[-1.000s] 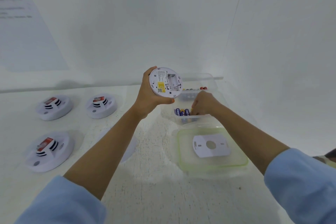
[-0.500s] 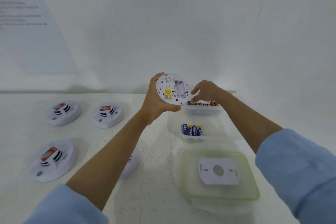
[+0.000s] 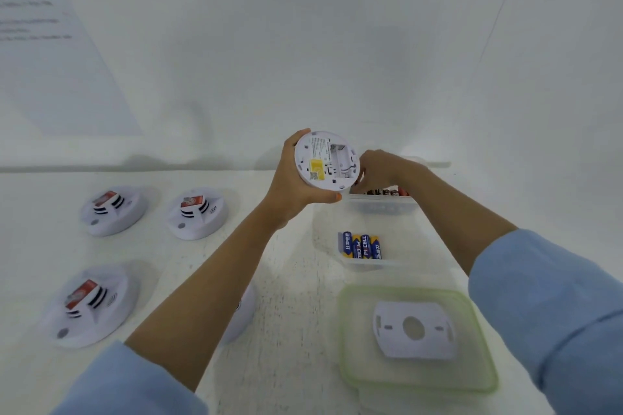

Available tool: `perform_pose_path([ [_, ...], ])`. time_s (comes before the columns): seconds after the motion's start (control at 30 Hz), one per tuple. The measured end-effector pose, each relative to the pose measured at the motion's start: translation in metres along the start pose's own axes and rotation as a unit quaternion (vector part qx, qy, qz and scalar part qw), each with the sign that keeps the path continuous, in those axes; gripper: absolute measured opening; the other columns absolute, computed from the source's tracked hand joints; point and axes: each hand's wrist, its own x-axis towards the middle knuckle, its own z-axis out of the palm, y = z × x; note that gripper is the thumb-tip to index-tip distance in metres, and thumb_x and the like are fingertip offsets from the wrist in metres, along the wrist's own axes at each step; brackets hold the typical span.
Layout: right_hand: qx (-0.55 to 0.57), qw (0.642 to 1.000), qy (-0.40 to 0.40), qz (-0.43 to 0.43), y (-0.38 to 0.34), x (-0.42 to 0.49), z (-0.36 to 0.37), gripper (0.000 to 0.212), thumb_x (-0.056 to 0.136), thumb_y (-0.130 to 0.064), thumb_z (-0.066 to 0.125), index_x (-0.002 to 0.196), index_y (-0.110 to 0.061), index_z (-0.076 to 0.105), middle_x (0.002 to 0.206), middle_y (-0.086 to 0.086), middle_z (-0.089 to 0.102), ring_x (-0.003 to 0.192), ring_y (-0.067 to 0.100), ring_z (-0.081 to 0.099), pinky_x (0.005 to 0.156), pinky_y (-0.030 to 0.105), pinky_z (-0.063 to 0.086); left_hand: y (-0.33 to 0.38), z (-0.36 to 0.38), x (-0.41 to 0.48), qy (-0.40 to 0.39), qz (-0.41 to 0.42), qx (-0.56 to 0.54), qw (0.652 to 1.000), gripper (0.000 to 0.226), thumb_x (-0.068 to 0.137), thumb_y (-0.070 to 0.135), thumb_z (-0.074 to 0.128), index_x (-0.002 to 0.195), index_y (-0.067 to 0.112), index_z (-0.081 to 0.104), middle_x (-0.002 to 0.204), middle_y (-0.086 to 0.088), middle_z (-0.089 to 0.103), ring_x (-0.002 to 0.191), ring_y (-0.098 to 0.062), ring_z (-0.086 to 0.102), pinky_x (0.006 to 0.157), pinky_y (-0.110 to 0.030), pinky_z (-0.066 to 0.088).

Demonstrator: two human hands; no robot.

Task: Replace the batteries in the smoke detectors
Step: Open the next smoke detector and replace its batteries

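Three detectors (image 3: 113, 209) sit face up on the left of the white table (image 3: 286, 296), a fourth half hidden under the left forearm. The left hand (image 3: 291, 185) still grips an upturned detector (image 3: 325, 160) by its rim, its empty battery bay showing. The right hand (image 3: 379, 168), which was in the near box a second ago, now reaches behind the detector over the far box (image 3: 382, 205) of dark and red batteries (image 3: 387, 192); its fingertips are hidden, so its grip cannot be told. The near box (image 3: 369, 263) holds blue-and-yellow batteries (image 3: 360, 246). A green-rimmed lid (image 3: 347, 347) carries a mounting plate (image 3: 414, 330).
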Motion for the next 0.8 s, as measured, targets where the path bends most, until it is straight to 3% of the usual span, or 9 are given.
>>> perform_pose_path([
  [0.07,0.096,0.994,0.060,-0.011,0.002,-0.012,-0.013,0.028,0.072,-0.028,0.076,0.087,-0.005,0.070,0.071,0.000,0.059,0.062,0.009,0.049,0.059,0.020,0.039,0.000,-0.001,-0.002,0.002,0.001,0.001,1.000,0.101,0.053,-0.021,0.078,0.135,0.009,0.026,0.118,0.012,0.044,0.099,0.018,0.050,0.078,-0.010,0.048],
  [0.13,0.218,0.964,0.151,-0.023,0.003,-0.028,-0.028,0.023,0.072,-0.027,0.077,0.086,-0.010,0.068,0.063,-0.006,0.049,0.052,0.002,0.043,0.050,0.014,0.031,0.001,-0.002,-0.004,0.002,-0.003,-0.006,1.000,0.100,0.054,-0.022,0.076,0.134,0.010,0.026,0.118,0.011,0.044,0.098,0.018,0.051,0.077,-0.010,0.048],
  [0.23,0.346,0.910,0.218,-0.063,-0.004,-0.057,-0.043,0.016,0.074,-0.020,0.075,0.083,-0.023,0.063,0.068,-0.004,0.046,0.059,0.006,0.040,0.055,0.013,0.031,0.002,-0.004,-0.009,-0.001,-0.005,-0.016,1.000,0.101,0.053,-0.020,0.078,0.134,0.011,0.027,0.119,0.011,0.045,0.099,0.016,0.052,0.077,-0.011,0.049],
  [0.37,0.255,0.945,0.142,-0.149,-0.026,-0.087,-0.037,0.028,0.074,-0.014,0.074,0.099,-0.022,0.063,0.072,-0.007,0.043,0.066,0.009,0.039,0.064,0.017,0.034,0.010,0.003,-0.017,-0.012,-0.006,-0.034,0.999,0.100,0.047,-0.004,0.078,0.131,0.017,0.028,0.120,0.009,0.046,0.105,0.003,0.053,0.077,-0.015,0.051],
  [0.47,0.161,0.966,0.142,-0.147,-0.030,-0.092,-0.025,0.040,0.075,-0.026,0.073,0.113,-0.025,0.061,0.084,-0.010,0.043,0.078,0.008,0.042,0.084,0.025,0.030,0.017,0.008,-0.022,-0.017,-0.002,-0.045,0.999,0.099,0.047,-0.005,0.077,0.130,0.018,0.028,0.117,0.010,0.049,0.099,0.007,0.057,0.075,-0.015,0.051],
  [0.53,0.135,0.972,0.139,-0.135,-0.030,-0.097,-0.022,0.046,0.077,-0.034,0.070,0.121,-0.030,0.058,0.096,-0.006,0.045,0.093,0.016,0.043,0.091,0.027,0.024,0.020,0.009,-0.025,-0.020,0.000,-0.053,0.998,0.099,0.047,-0.007,0.076,0.131,0.016,0.028,0.117,0.010,0.049,0.097,0.008,0.058,0.074,-0.016,0.052],
  [0.67,0.090,0.979,0.138,-0.122,-0.033,-0.106,-0.021,0.046,0.082,-0.041,0.063,0.127,-0.031,0.054,0.101,-0.002,0.044,0.102,0.023,0.039,0.091,0.027,0.018,0.026,0.008,-0.031,-0.024,0.002,-0.050,0.998,0.103,0.047,-0.006,0.077,0.135,0.012,0.026,0.119,0.009,0.048,0.097,0.010,0.057,0.074,-0.017,0.052],
  [0.8,0.096,0.972,0.164,-0.136,-0.035,-0.114,-0.023,0.042,0.080,-0.041,0.066,0.120,-0.031,0.060,0.100,-0.005,0.045,0.095,0.013,0.040,0.090,0.025,0.015,0.029,0.008,-0.036,-0.028,-0.003,-0.053,0.998,0.105,0.046,-0.004,0.078,0.136,0.013,0.027,0.120,0.008,0.048,0.101,0.006,0.056,0.079,-0.022,0.054],
])
